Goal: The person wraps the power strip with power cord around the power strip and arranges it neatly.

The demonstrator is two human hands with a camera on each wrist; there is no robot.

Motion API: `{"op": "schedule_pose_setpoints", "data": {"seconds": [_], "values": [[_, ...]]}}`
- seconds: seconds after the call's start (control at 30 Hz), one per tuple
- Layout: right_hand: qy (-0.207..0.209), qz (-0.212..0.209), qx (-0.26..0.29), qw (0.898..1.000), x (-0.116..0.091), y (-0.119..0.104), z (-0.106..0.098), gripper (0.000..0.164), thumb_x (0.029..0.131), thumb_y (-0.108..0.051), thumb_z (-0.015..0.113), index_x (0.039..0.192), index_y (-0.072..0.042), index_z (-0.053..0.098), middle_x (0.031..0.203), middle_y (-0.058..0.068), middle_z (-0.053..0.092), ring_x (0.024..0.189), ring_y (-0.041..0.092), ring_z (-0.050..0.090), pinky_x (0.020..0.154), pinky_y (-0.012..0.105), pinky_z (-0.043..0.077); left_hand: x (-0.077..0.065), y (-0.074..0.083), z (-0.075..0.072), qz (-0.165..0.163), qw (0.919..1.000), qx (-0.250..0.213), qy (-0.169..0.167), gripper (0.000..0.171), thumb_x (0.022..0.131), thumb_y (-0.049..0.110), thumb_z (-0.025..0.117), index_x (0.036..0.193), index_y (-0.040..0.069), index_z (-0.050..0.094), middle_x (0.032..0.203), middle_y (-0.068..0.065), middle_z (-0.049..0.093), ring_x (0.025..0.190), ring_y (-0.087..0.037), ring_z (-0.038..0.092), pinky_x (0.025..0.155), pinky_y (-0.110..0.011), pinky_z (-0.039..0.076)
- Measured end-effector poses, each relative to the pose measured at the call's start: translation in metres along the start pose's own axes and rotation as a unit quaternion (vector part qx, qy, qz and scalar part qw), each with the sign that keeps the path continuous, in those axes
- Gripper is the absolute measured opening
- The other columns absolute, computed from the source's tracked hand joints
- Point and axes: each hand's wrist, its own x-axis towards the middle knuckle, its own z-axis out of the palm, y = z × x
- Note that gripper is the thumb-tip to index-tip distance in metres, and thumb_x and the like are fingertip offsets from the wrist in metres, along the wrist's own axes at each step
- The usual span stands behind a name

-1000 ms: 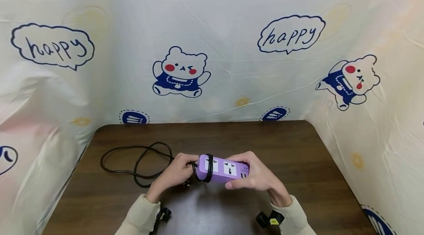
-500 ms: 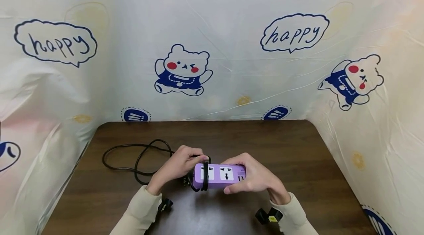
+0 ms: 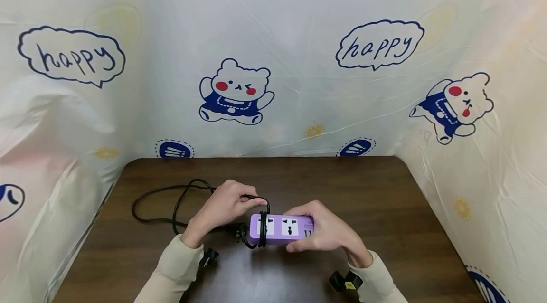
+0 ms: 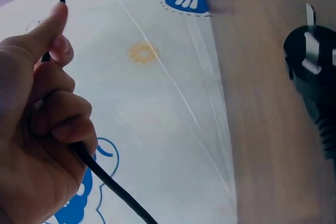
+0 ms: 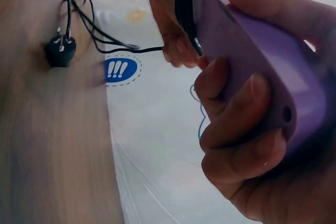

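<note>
Purple power strip (image 3: 278,228), lower centre of head view, clasped by your right hand (image 3: 326,231), fingers curled; your left hand (image 3: 228,203), upper left of strip, grips black cord (image 4: 114,184).

A sheet (image 3: 299,32) hung behind the table (image 3: 384,208) and along both its sides. Above the table, the right hand (image 3: 326,232) was round the right end of the strip (image 3: 275,230); the cord (image 3: 158,220) was wound round the left end. Left of the strip the left hand (image 3: 226,203) held the cord, whose loops lay farther left on the table. The plug (image 5: 61,55) was left of the strip.
</note>
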Motion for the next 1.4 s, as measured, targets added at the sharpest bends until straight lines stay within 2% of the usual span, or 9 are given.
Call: {"op": "schedule_pose_setpoints", "data": {"seconds": [0.27,0.53,0.73,0.93,1.07,1.13,1.27,1.3,1.4], "values": [[0.024,0.051,-0.067,0.996,0.002,0.003,0.013,0.042,0.074,-0.030,0.096,0.113,-0.032,0.079,0.093,-0.016,0.075,0.075,0.004,0.066,0.065,0.026,0.054,0.000,0.008,0.000,0.001,0.9987,0.050,-0.013,0.035,0.102,0.039,0.074,0.073,0.027,0.060,0.057,0.018,0.033,0.050,0.005,0.032,0.052,-0.019,0.031],[0.042,0.073,-0.133,0.987,0.007,0.004,0.025,0.044,0.073,-0.030,0.096,0.113,-0.025,0.080,0.091,-0.018,0.073,0.073,0.001,0.063,0.064,0.023,0.051,-0.002,0.026,0.003,0.021,0.9927,0.118,0.012,0.040,0.104,0.031,0.072,0.069,0.024,0.053,0.058,0.015,0.033,0.052,0.002,0.031,0.051,-0.020,0.029],[0.078,0.070,-0.191,0.976,0.010,0.004,0.031,0.044,0.070,-0.030,0.093,0.111,-0.023,0.081,0.084,-0.017,0.070,0.067,0.000,0.059,0.059,0.023,0.047,-0.007,0.034,0.013,0.041,0.9811,0.182,0.053,0.045,0.103,0.029,0.073,0.066,0.026,0.047,0.057,0.015,0.031,0.053,0.001,0.029,0.050,-0.021,0.029],[0.113,0.093,-0.195,0.970,0.012,0.005,0.032,0.043,0.071,-0.031,0.093,0.111,-0.023,0.080,0.083,-0.016,0.069,0.066,0.001,0.058,0.057,0.024,0.047,-0.010,0.037,0.022,0.039,0.9714,0.211,0.101,0.044,0.102,0.028,0.074,0.066,0.026,0.048,0.055,0.016,0.032,0.049,0.001,0.029,0.046,-0.021,0.026],[0.149,0.101,-0.216,0.960,0.014,0.002,0.034,0.042,0.070,-0.033,0.094,0.109,-0.025,0.080,0.082,-0.016,0.069,0.064,0.002,0.056,0.055,0.025,0.045,-0.011,0.039,0.028,0.041,0.9621,0.228,0.143,0.040,0.102,0.029,0.073,0.068,0.024,0.052,0.054,0.015,0.034,0.047,0.002,0.028,0.043,-0.019,0.022],[0.168,0.101,-0.235,0.952,0.015,0.001,0.035,0.041,0.069,-0.033,0.093,0.107,-0.027,0.080,0.080,-0.017,0.068,0.062,0.001,0.055,0.054,0.025,0.043,-0.012,0.040,0.032,0.040,0.9586,0.231,0.161,0.040,0.103,0.028,0.071,0.068,0.024,0.052,0.054,0.015,0.032,0.046,0.002,0.025,0.043,-0.019,0.020],[0.205,0.104,-0.259,0.938,0.016,-0.001,0.035,0.043,0.068,-0.032,0.092,0.109,-0.028,0.080,0.083,-0.016,0.071,0.062,0.001,0.054,0.053,0.024,0.042,-0.013,0.043,0.038,0.022,0.9570,0.222,0.186,0.041,0.105,0.028,0.067,0.069,0.024,0.049,0.055,0.015,0.030,0.047,0.002,0.023,0.044,-0.018,0.017],[0.213,0.103,-0.262,0.936,0.016,-0.002,0.035,0.044,0.067,-0.032,0.093,0.110,-0.028,0.080,0.085,-0.015,0.072,0.063,0.001,0.054,0.053,0.024,0.042,-0.013,0.044,0.039,0.017,0.9568,0.217,0.193,0.038,0.105,0.027,0.067,0.070,0.023,0.055,0.055,0.015,0.038,0.047,0.002,0.026,0.044,-0.018,0.018],[0.230,0.096,-0.267,0.931,0.020,-0.004,0.030,0.048,0.068,-0.032,0.093,0.113,-0.024,0.080,0.089,-0.012,0.075,0.065,0.001,0.055,0.055,0.023,0.043,-0.014,0.049,0.038,-0.001,0.9578,0.195,0.211,0.037,0.106,0.026,0.065,0.071,0.023,0.055,0.057,0.015,0.040,0.048,0.002,0.029,0.044,-0.019,0.021]]}}
